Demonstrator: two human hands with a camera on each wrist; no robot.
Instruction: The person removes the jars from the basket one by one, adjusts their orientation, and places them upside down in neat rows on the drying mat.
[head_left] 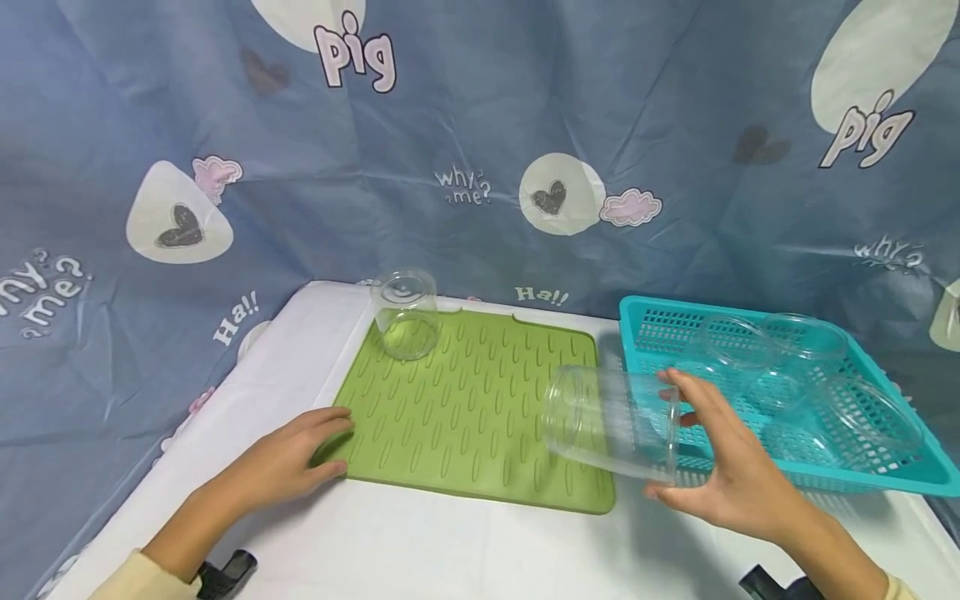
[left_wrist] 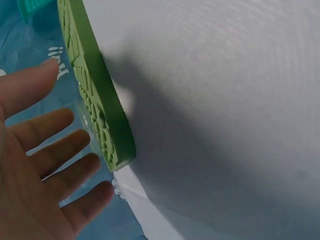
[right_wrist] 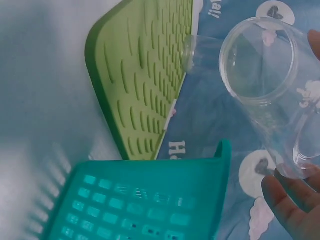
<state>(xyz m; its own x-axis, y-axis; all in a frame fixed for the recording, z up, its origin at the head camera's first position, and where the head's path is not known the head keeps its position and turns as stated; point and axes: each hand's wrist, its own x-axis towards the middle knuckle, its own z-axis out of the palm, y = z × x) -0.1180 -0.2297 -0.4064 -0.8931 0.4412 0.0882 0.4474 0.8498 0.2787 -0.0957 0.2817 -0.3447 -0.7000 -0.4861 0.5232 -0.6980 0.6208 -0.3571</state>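
My right hand (head_left: 738, 471) grips a clear glass (head_left: 611, 425) at its right end, thumb below and fingers above. The glass lies sideways in the air over the right side of a green ribbed drying mat (head_left: 465, 408); its round rim shows in the right wrist view. At the mat's left edge is my left hand (head_left: 292, 458), fingers relaxed and slightly bent, holding nothing. In the left wrist view its spread fingers (left_wrist: 55, 150) overlap the mat's edge. Another clear glass (head_left: 407, 317) stands upside down on the mat's back left corner.
A turquoise plastic basket (head_left: 637, 325) with perforated walls stands right of the mat, holding several clear glasses (head_left: 873, 417). Both mat and basket sit on a white-covered table (head_left: 450, 550). Behind them hangs a blue printed cloth (head_left: 465, 108).
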